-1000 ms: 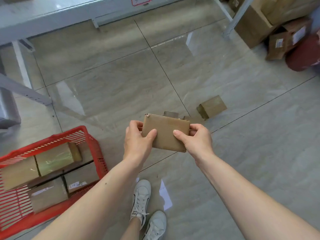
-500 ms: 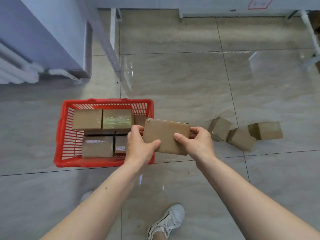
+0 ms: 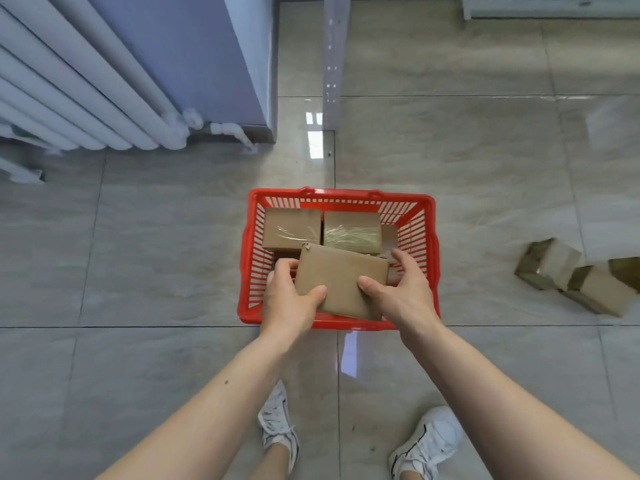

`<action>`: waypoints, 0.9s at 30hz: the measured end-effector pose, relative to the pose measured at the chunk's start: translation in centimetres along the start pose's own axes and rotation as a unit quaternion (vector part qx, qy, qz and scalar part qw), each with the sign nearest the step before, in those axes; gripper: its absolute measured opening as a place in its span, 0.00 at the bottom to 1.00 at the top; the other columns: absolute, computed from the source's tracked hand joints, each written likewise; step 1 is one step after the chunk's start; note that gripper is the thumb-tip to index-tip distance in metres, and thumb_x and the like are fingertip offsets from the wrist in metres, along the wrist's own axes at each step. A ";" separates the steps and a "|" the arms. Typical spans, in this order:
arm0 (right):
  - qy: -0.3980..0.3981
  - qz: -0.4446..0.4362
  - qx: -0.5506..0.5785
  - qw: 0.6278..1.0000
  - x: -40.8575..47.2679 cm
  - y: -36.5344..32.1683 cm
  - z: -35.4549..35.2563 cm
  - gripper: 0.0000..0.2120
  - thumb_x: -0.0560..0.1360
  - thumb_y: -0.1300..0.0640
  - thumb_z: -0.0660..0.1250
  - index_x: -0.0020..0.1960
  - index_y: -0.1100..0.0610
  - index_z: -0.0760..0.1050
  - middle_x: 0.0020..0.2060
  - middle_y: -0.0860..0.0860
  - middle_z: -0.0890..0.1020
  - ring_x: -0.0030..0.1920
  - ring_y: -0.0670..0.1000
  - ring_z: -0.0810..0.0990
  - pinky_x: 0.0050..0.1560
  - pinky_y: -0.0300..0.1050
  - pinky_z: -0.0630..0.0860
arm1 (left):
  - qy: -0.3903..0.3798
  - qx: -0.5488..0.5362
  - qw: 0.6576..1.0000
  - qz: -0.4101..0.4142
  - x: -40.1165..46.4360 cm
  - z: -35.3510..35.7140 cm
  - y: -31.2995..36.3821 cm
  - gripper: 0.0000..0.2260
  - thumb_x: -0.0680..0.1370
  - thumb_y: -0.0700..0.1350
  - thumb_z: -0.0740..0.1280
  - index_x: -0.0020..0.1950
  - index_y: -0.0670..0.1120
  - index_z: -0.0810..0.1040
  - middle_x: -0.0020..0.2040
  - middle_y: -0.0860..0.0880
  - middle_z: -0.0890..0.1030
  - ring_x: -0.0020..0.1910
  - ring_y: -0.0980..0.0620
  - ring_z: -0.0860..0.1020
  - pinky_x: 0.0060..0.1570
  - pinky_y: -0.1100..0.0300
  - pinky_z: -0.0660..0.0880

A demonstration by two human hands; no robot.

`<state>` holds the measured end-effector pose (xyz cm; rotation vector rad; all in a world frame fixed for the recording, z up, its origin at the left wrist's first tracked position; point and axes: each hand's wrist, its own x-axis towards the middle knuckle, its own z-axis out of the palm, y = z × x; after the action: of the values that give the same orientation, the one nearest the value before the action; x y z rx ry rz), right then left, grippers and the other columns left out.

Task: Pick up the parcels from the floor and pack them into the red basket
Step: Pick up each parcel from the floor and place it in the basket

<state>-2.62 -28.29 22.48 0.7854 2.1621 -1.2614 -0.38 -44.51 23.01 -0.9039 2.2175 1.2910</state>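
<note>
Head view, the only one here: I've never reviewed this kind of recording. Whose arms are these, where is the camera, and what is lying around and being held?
No machine here: a person wears a camera on the head, looking down past both bare arms to the floor and their own white shoes. The left hand and right hand each keep a grip on one flat brown parcel, thumbs on top, over the red basket. The basket stands on the tiled floor and already holds several boxes. More boxes on the floor lie to the right, not yet packed. A white radiator is at upper left.
</note>
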 end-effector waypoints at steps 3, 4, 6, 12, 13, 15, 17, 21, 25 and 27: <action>-0.022 0.010 -0.019 1.000 -0.3 -0.2 3.1 0.37 0.65 0.46 0.73 0.72 0.39 0.64 0.58 0.53 0.78 0.57 0.55 0.79 0.58 0.57 0.79 | -0.001 -0.002 1.000 0.005 1.9 -1.7 -2.0 0.23 0.72 0.43 0.73 0.65 0.51 0.72 0.61 0.48 0.77 0.58 0.49 0.77 0.61 0.49 0.74; -0.029 0.012 -0.022 0.999 -0.3 -0.2 4.0 0.34 0.66 0.47 0.73 0.70 0.40 0.67 0.57 0.53 0.79 0.57 0.55 0.79 0.57 0.56 0.79 | -0.001 0.001 1.000 0.009 2.4 -2.1 -2.6 0.24 0.72 0.42 0.72 0.67 0.52 0.72 0.62 0.48 0.77 0.59 0.49 0.76 0.62 0.50 0.73; -0.036 0.019 -0.019 0.999 0.1 0.0 5.6 0.26 0.69 0.49 0.73 0.65 0.44 0.72 0.55 0.53 0.81 0.54 0.55 0.80 0.54 0.53 0.80 | 0.005 0.003 1.000 0.006 3.4 -2.6 -3.5 0.25 0.74 0.43 0.71 0.70 0.54 0.72 0.63 0.46 0.72 0.62 0.48 0.74 0.67 0.52 0.70; -0.052 0.050 -0.050 0.996 2.1 1.3 9.6 0.18 0.63 0.42 0.72 0.48 0.44 0.70 0.49 0.52 0.81 0.54 0.56 0.79 0.55 0.54 0.78 | 0.006 -0.008 1.000 -0.030 6.9 -2.4 -6.0 0.28 0.76 0.44 0.66 0.74 0.62 0.67 0.62 0.46 0.66 0.64 0.44 0.70 0.71 0.48 0.67; -0.060 0.052 -0.055 0.995 2.7 1.4 10.1 0.19 0.63 0.42 0.73 0.48 0.45 0.69 0.50 0.53 0.80 0.53 0.55 0.79 0.53 0.52 0.77 | 0.010 -0.009 1.000 -0.029 7.5 -2.3 -6.2 0.28 0.76 0.43 0.67 0.74 0.60 0.66 0.63 0.46 0.66 0.64 0.44 0.71 0.71 0.48 0.67; -0.080 0.054 -0.071 0.993 3.9 1.7 11.2 0.20 0.69 0.45 0.74 0.53 0.50 0.69 0.50 0.52 0.79 0.50 0.52 0.78 0.48 0.47 0.74 | 0.021 -0.004 0.999 -0.026 8.7 -2.1 -6.8 0.28 0.76 0.40 0.68 0.74 0.55 0.67 0.65 0.46 0.68 0.64 0.46 0.72 0.69 0.50 0.68; -0.099 0.053 -0.100 0.989 5.2 2.3 12.2 0.21 0.72 0.46 0.72 0.57 0.55 0.69 0.49 0.49 0.77 0.50 0.51 0.77 0.48 0.46 0.71 | 0.037 0.012 0.999 -0.015 10.0 -1.8 -7.5 0.25 0.74 0.38 0.70 0.70 0.51 0.71 0.65 0.46 0.70 0.63 0.46 0.74 0.66 0.50 0.70; -0.149 0.019 -0.142 0.978 7.1 3.9 15.0 0.26 0.75 0.47 0.69 0.70 0.52 0.68 0.59 0.50 0.80 0.62 0.54 0.78 0.62 0.49 0.73 | 0.042 0.031 0.999 0.002 12.8 -0.8 -9.2 0.24 0.74 0.38 0.70 0.69 0.52 0.74 0.66 0.46 0.66 0.60 0.50 0.72 0.70 0.54 0.67; -0.184 0.016 -0.182 0.966 8.8 5.1 17.2 0.23 0.78 0.47 0.65 0.70 0.54 0.68 0.63 0.54 0.80 0.64 0.57 0.77 0.63 0.51 0.73 | 0.026 0.058 0.998 -0.006 14.9 0.9 -10.7 0.27 0.78 0.40 0.66 0.76 0.53 0.66 0.69 0.47 0.63 0.67 0.49 0.68 0.71 0.59 0.62; -0.191 0.029 -0.210 0.958 9.7 5.8 18.1 0.22 0.78 0.45 0.63 0.68 0.55 0.67 0.63 0.56 0.79 0.64 0.59 0.77 0.63 0.53 0.73 | 0.015 0.063 0.998 -0.008 15.8 1.9 -11.2 0.28 0.79 0.42 0.66 0.78 0.53 0.62 0.73 0.48 0.63 0.72 0.48 0.66 0.72 0.54 0.63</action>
<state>-2.86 -39.88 4.64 0.3865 1.9678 -0.7989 -3.42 -52.02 5.29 -0.8960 2.2805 1.1243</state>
